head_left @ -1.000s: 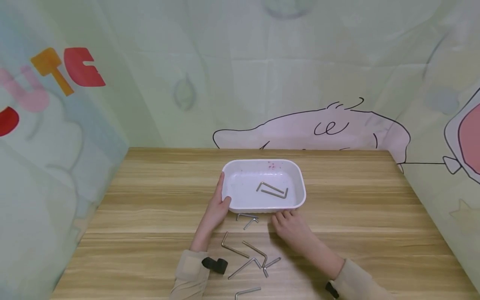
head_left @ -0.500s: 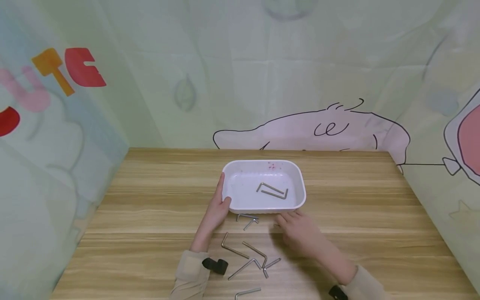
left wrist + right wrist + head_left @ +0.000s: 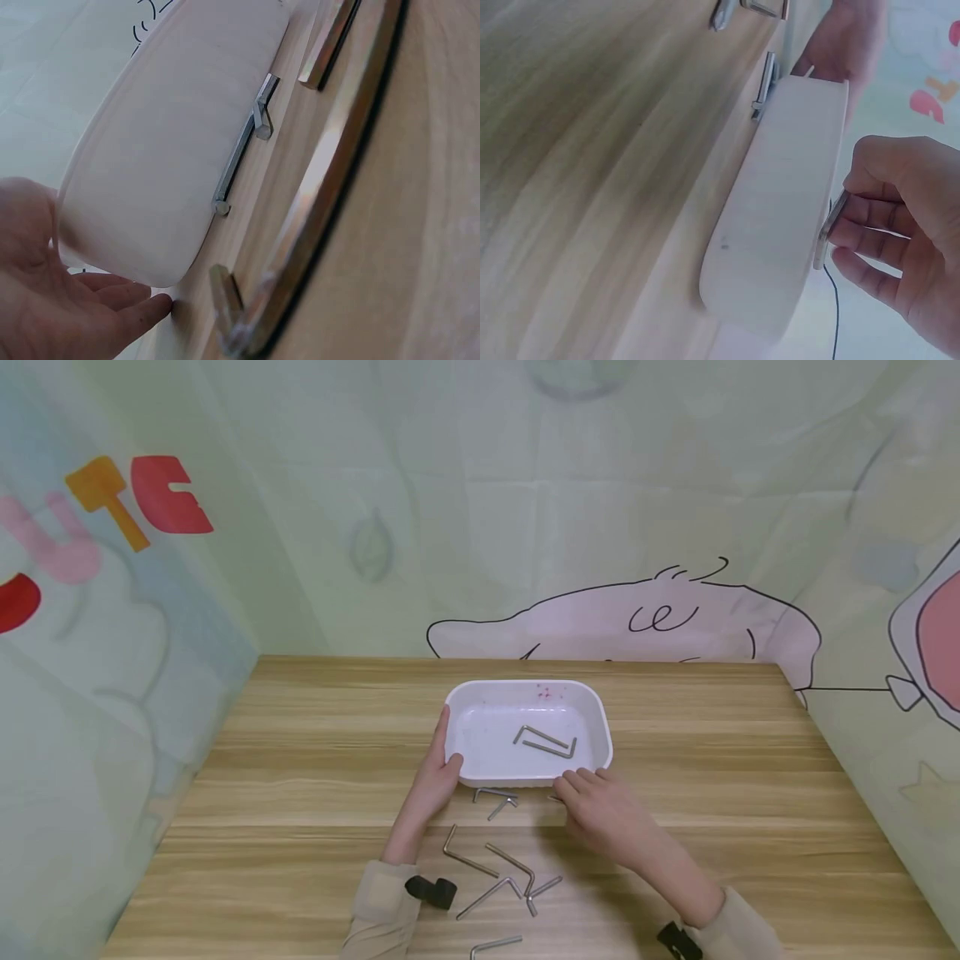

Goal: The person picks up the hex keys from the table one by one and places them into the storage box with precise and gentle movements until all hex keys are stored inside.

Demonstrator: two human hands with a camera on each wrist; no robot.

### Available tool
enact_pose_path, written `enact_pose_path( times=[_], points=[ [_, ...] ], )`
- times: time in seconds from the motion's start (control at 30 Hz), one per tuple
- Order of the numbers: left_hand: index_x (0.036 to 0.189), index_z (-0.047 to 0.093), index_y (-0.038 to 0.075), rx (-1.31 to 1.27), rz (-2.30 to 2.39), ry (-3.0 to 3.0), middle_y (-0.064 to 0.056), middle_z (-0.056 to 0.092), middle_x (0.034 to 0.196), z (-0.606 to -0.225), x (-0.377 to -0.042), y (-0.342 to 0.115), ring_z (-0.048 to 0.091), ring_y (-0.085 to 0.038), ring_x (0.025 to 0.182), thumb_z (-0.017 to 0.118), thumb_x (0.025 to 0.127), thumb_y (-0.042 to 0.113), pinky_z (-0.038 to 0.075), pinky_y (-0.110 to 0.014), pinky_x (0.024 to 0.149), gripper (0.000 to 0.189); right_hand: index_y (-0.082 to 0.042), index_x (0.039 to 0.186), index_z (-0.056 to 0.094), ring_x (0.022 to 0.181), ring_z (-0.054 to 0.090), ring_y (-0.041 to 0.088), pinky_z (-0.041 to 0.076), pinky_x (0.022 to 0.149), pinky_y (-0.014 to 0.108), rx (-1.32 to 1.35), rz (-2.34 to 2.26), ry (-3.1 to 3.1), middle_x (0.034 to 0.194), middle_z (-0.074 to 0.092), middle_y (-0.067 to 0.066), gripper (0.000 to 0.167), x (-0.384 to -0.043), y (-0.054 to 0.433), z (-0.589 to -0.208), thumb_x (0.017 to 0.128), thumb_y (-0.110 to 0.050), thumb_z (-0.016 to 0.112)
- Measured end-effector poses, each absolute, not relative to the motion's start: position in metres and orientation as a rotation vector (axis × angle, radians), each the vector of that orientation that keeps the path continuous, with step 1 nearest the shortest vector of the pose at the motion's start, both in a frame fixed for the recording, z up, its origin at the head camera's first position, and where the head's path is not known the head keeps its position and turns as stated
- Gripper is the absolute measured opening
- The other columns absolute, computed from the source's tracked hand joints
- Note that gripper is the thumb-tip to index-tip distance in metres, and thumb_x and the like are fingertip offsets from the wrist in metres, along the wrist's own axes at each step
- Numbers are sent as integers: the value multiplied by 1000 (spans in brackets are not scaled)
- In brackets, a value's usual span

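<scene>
A white rectangular tray point(image 3: 480, 768) stands on the table with two hex keys point(image 3: 547, 742) lying inside it. My left hand point(image 3: 435, 777) grips its left end, thumb at the rim and fingers along the outer wall, as the left wrist view also shows. At the near right corner of the tray is my right hand point(image 3: 607, 814). It pinches an L-shaped hex key point(image 3: 829, 229) between thumb and fingers, close to the tray's rim in the right wrist view. In the head view that key is mostly hidden by the hand.
Two small silver hex keys point(image 3: 495, 793) lie right in front of the tray. Several more lie nearer on the wooden table point(image 3: 315, 777), among them a brass-coloured hex key point(image 3: 471, 861) and a silver hex key point(image 3: 495, 942). A printed curtain point(image 3: 450, 527) hangs behind.
My right hand has picked up a hex key from the table in front of the tray and risen slightly to the right, up to the near rim. The left hand and tray stay put.
</scene>
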State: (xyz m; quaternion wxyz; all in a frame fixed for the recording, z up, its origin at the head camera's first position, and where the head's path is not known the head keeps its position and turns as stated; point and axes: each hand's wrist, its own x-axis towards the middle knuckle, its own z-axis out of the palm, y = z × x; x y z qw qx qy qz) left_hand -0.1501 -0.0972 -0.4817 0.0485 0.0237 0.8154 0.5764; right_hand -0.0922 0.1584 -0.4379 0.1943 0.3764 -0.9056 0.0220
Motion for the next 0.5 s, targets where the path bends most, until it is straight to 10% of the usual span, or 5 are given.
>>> enact_pose_path(
  times=[0.5],
  points=[
    [156, 4, 23, 74, 1765, 2478, -7, 7, 164, -481, -150, -96, 12, -28, 150, 38, 91, 4, 13, -44, 123, 76, -11, 85, 54, 68, 52, 15, 40, 57, 25, 993, 121, -2541, 77, 56, -2, 10, -110, 157, -416, 78, -7, 59]
  ],
)
